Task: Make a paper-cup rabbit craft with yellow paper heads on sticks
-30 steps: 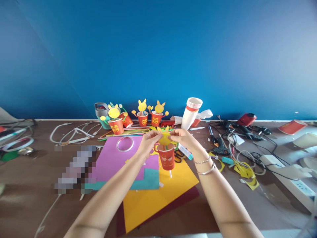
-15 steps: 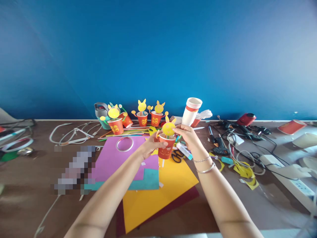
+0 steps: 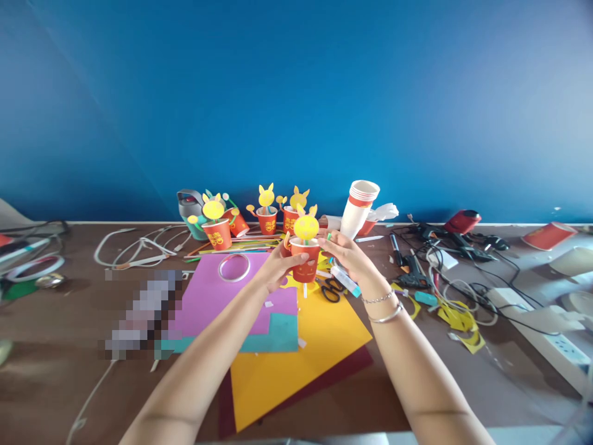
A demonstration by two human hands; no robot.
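Both my hands hold a red paper cup (image 3: 305, 264) up above the table. A yellow paper bunny head (image 3: 306, 225) on a stick stands out of the cup, and the stick's white end pokes out below it. My left hand (image 3: 277, 267) wraps the cup's left side. On the cup's right side, my right hand (image 3: 348, 256) grips the rim with its fingers closed. Two bracelets sit on my right wrist.
Several finished bunny cups (image 3: 266, 213) stand by the blue wall, with a stack of paper cups (image 3: 358, 212) beside them. Purple (image 3: 210, 296), teal and yellow (image 3: 296, 355) paper sheets lie under my arms. Scissors (image 3: 329, 288), a tape ring (image 3: 234, 267), glue guns and cables (image 3: 435, 253) lie around.
The cup has risen from just above the yellow sheet and gone further from me, toward the finished cups. My left hand moved from the bunny head down to the cup's side.
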